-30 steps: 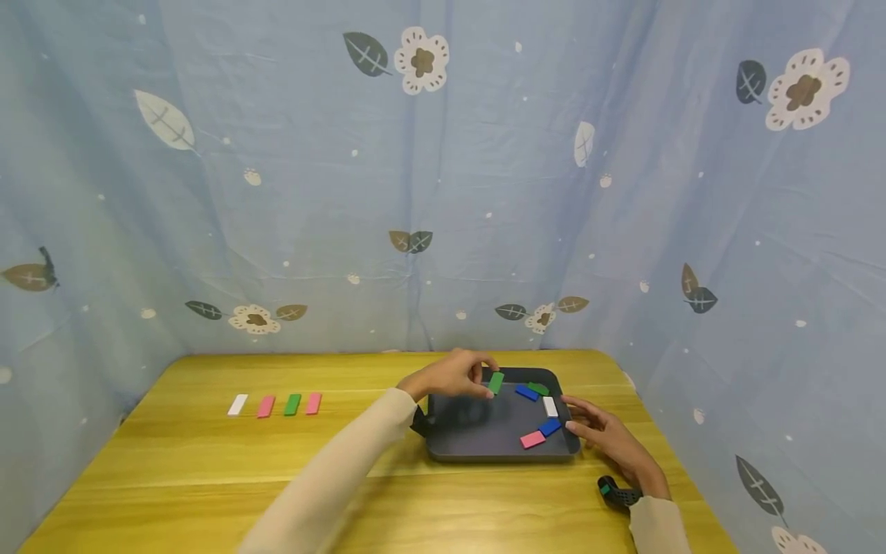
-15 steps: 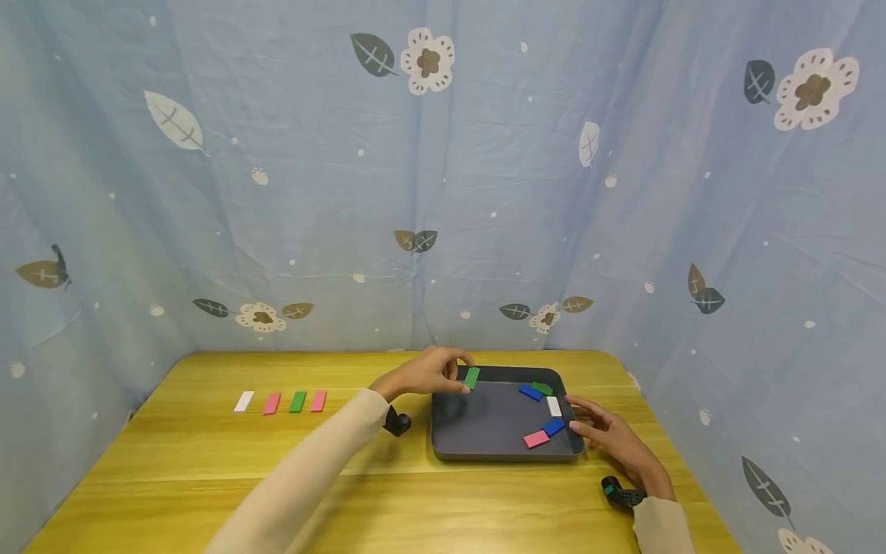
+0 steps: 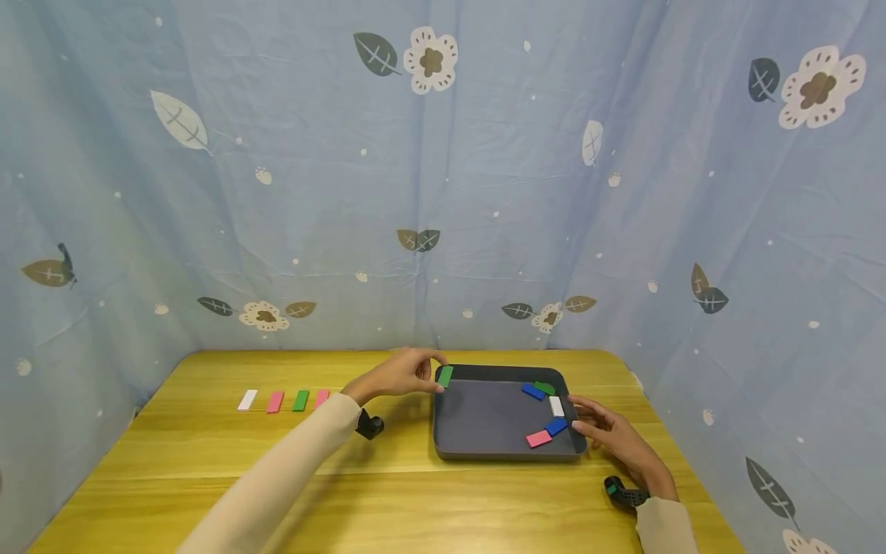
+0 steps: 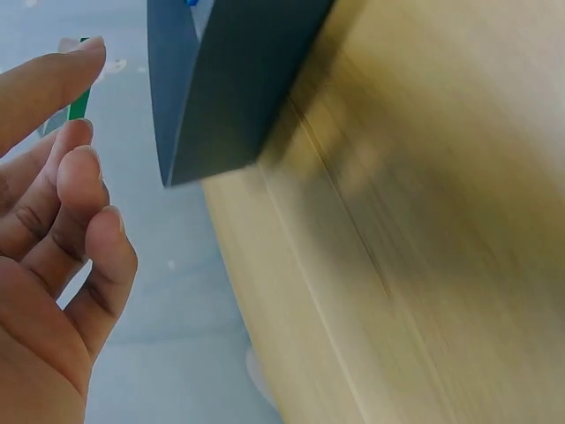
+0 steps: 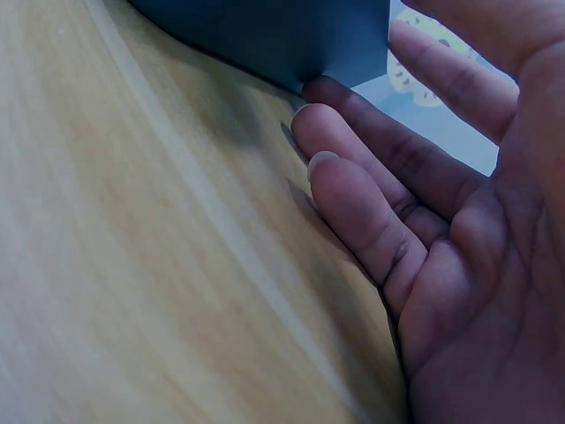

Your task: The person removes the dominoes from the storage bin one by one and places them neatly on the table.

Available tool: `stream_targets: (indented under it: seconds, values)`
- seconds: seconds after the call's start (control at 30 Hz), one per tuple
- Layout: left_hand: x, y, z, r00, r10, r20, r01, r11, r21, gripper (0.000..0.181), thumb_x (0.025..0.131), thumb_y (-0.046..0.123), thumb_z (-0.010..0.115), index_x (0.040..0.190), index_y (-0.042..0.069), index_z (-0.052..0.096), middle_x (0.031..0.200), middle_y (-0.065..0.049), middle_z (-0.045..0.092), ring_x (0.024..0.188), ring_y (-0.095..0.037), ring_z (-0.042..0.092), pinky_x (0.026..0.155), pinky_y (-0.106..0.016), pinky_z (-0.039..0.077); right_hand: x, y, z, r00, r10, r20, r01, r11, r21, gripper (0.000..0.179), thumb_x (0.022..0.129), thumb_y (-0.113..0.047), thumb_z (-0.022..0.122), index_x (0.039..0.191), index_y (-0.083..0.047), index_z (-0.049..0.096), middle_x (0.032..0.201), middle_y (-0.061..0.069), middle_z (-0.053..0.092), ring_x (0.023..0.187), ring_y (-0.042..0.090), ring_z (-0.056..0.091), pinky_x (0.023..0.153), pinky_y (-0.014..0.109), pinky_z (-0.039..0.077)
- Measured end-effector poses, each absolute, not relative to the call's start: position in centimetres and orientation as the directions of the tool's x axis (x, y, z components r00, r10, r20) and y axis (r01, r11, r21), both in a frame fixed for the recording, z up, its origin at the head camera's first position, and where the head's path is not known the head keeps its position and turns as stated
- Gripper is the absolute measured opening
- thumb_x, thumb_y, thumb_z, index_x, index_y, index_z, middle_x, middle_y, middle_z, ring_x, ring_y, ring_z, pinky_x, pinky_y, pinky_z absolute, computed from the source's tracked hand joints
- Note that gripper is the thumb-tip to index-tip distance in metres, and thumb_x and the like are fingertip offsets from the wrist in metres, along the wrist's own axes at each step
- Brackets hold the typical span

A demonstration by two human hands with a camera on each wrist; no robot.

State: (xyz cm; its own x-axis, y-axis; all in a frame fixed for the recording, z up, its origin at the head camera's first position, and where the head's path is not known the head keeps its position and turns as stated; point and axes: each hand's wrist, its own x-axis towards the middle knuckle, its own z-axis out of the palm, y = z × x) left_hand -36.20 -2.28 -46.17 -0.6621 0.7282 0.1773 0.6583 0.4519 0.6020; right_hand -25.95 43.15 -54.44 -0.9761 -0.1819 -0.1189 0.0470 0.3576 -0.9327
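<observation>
My left hand [image 3: 401,374] pinches a small green rectangular block [image 3: 445,376] between thumb and fingertips, above the left wall of a dark grey tray [image 3: 484,454]. In the left wrist view only a sliver of that green block [image 4: 79,104] shows between the fingers. My right hand [image 3: 616,440] is at the tray's right wall, fingers loosely extended and touching its side. Inside the tray, towards the right, lie a white block [image 3: 557,406], a pink block [image 3: 539,438], two blue blocks [image 3: 556,426] and another green block [image 3: 544,388].
On the wooden table [image 3: 429,508], left of the tray, a row holds a white block [image 3: 248,399], a pink block [image 3: 275,402], a green block [image 3: 301,400] and a second pink block [image 3: 321,397], partly near my left sleeve. A patterned blue curtain [image 3: 332,200] surrounds the table.
My left hand has carried the green block leftward, from over the tray's interior to its left wall. My right hand has stayed at the right wall.
</observation>
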Motion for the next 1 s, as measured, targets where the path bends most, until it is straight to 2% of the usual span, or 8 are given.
stream_targets:
  seconds: [0.43, 0.8, 1.0]
  values:
    - [-35.7, -7.0, -47.0, -0.705, 0.687, 0.176, 0.626, 0.486, 0.610, 0.043, 0.093, 0.019, 0.080, 0.130, 0.004, 0.064, 0.077, 0.001, 0.059, 0.065, -0.011, 0.053, 0.064, -0.029, 0.047, -25.9, 43.4, -54.5, -0.975, -0.191, -0.114, 0.039, 0.360, -0.932, 0.059, 0.102, -0.034, 0.067, 0.157, -0.028, 0.045, 0.151, 0.018, 0.047, 0.124, 0.035, 0.053, 0.080, 0.043, 0.053]
    - [-34.8, -11.1, -48.1, -0.801, 0.588, 0.112, 0.524, 0.598, 0.606, 0.040, 0.094, 0.023, 0.079, 0.129, 0.010, 0.065, 0.073, 0.002, 0.056, 0.060, -0.011, 0.047, 0.061, -0.028, 0.042, -25.8, 43.3, -54.6, -0.975, -0.186, -0.120, 0.046, 0.359, -0.932, 0.058, 0.102, -0.033, 0.066, 0.156, -0.027, 0.045, 0.152, 0.018, 0.046, 0.124, 0.034, 0.054, 0.079, 0.042, 0.053]
    - [-34.5, -12.9, -48.7, -0.805, 0.581, 0.122, 0.532, 0.615, 0.582, 0.042, 0.093, 0.023, 0.080, 0.128, 0.005, 0.066, 0.069, 0.004, 0.053, 0.058, -0.009, 0.045, 0.059, -0.027, 0.041, -25.8, 43.3, -54.6, -0.974, -0.197, -0.111, 0.035, 0.355, -0.934, 0.058, 0.103, -0.033, 0.066, 0.157, -0.027, 0.045, 0.154, 0.018, 0.045, 0.125, 0.034, 0.054, 0.078, 0.043, 0.054]
